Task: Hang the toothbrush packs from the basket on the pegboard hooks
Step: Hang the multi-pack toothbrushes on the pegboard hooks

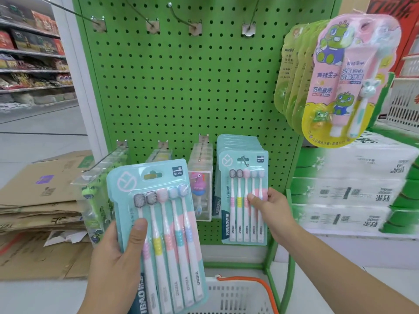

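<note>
My left hand grips a teal toothbrush pack of several brushes, thumb on its front, held tilted in front of the green pegboard. My right hand pinches the right edge of the front pack in a stack of the same packs, which hangs on a lower hook. The white basket with an orange handle sits below, partly hidden by the held pack.
Several bare hooks jut from the pegboard's top row. Kids' toothpaste sets hang upper right. Other small packs hang on lower hooks. Flattened cardboard lies at left, stacked tissue cases at right.
</note>
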